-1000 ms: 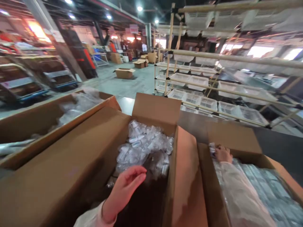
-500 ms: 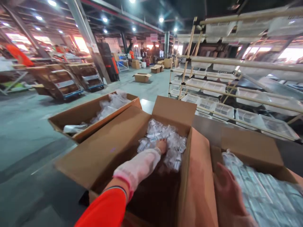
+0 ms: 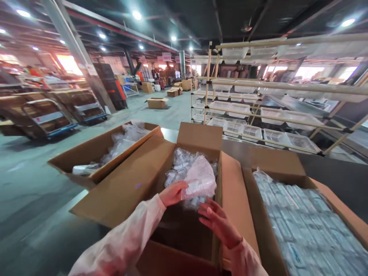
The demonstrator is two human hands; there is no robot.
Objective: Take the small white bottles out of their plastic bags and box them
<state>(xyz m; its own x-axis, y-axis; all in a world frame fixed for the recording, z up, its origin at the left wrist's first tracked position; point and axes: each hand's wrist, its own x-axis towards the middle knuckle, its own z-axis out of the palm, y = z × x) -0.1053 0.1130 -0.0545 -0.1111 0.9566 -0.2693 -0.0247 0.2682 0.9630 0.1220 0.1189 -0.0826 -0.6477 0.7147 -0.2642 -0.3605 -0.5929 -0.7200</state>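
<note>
Above the middle cardboard box [image 3: 146, 172], my left hand [image 3: 173, 193] is closed on a clear plastic bag [image 3: 201, 174] with a whitish item inside. My right hand [image 3: 220, 222] is open, fingers apart, just below and to the right of that bag. Several similar bagged items [image 3: 178, 161] lie at the far end of the same box, partly hidden behind the held bag. To the right, another cardboard box [image 3: 276, 159] holds tight rows of clear-wrapped packs [image 3: 304, 222].
A third cardboard box [image 3: 69, 151] on the left contains loose plastic bags [image 3: 123, 142]. Beyond the work surface stands a pipe rack [image 3: 209, 76] with white baskets [image 3: 250, 134]. Carts with cartons [image 3: 46, 115] and an open carton [image 3: 156, 102] are on the floor.
My left hand has come up out of the middle box with a bag. My right hand has moved left from beside the right box to the bag. The view has turned right.
</note>
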